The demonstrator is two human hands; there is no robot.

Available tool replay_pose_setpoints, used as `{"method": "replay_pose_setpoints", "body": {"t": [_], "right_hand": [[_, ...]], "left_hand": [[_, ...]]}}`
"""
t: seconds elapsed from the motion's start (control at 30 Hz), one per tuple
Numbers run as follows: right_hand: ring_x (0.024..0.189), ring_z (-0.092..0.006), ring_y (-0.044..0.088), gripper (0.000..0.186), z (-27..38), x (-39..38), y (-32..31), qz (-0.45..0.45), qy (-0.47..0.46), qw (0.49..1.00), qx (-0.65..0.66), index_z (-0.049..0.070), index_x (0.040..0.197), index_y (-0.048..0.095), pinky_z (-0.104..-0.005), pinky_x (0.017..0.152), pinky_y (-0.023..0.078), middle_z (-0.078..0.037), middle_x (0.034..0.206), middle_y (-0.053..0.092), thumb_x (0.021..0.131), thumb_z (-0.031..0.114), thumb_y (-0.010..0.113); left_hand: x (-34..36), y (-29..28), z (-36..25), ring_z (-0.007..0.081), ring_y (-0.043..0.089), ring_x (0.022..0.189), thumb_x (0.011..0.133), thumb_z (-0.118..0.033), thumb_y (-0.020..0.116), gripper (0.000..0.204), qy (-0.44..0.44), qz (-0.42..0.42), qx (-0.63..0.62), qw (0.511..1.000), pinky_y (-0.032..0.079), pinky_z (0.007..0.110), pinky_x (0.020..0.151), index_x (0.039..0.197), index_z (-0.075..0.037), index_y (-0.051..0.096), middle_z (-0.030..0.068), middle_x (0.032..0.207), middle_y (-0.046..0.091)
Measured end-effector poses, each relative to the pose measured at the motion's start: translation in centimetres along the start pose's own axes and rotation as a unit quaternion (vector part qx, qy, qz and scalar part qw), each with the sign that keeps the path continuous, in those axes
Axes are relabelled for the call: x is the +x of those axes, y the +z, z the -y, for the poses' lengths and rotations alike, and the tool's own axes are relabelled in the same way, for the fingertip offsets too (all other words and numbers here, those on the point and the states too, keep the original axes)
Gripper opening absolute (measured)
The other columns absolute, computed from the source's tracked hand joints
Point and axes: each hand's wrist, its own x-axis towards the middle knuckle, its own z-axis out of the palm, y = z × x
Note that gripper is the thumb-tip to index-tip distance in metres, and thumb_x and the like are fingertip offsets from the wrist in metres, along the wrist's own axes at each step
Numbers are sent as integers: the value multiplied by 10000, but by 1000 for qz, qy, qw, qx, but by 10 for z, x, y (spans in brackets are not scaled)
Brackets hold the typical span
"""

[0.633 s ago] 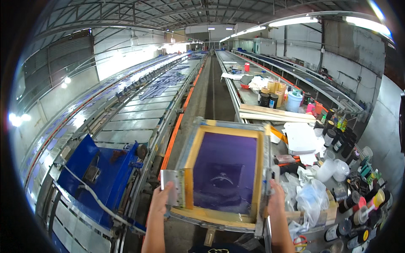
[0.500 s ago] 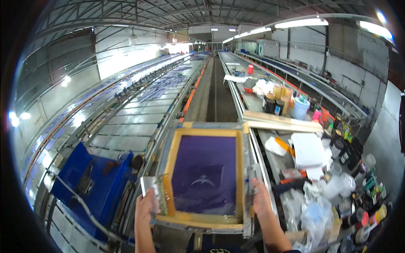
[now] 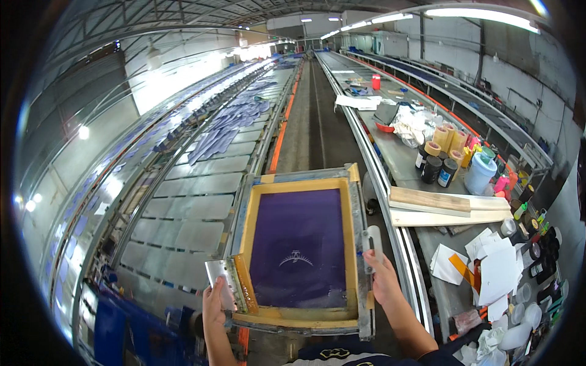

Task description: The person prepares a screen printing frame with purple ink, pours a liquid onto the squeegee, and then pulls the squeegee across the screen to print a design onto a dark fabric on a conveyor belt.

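Note:
A screen-printing frame with a grey outer rim and yellow-taped inner edges is held in front of me. Its dark purple mesh carries a small pale arched design near the lower middle. On the frame's left side is a shiny metal plate, and my left hand is closed around its outer edge. My right hand grips the frame's right side, next to an upright pale metal bracket. The fingers behind the rim are partly hidden.
Long printing tables line the aisle; purple fabric pieces lie on the left one. Low at left is a blue cart. The right table holds wooden boards, tape rolls, dark jars, a blue bucket and papers.
My view has shifted forward along the aisle; the blue cart has slid down toward the lower left edge. Both hands keep hold of the frame.

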Motion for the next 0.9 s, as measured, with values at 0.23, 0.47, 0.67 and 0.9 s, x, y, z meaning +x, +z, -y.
{"method": "replay_pose_setpoints", "body": {"t": [0.23,0.47,0.67,0.9], "right_hand": [[1019,-81,543,142,4,211,-15,-91,-86,992,2,95,1110,642,-260,927,411,29,1037,604,999,172,688],[1044,-79,556,159,43,486,21,-57,-94,993,35,99,1125,646,-267,959,419,33,1053,621,992,168,699],[1034,-85,534,141,75,693,74,7,-46,999,20,110,1092,636,-266,963,387,38,1027,603,993,180,709],[1006,-87,525,124,66,948,139,60,9,998,-3,122,1054,629,-267,945,383,46,1007,595,988,173,721]], "left_hand": [[253,172,5,160,694,774,944,-426,783,465,-13,63,24,998,572,349,600,1120,-6,688,55,963,710],[477,302,-29,131,641,743,941,-427,791,470,9,25,58,998,515,304,627,1139,-11,699,34,946,699],[578,377,-51,165,678,936,934,-441,798,545,36,-59,19,997,548,328,787,1202,12,653,71,1087,703],[764,458,-56,84,607,825,967,-421,767,460,34,-137,10,990,465,268,708,1156,-9,685,3,985,683]]}}
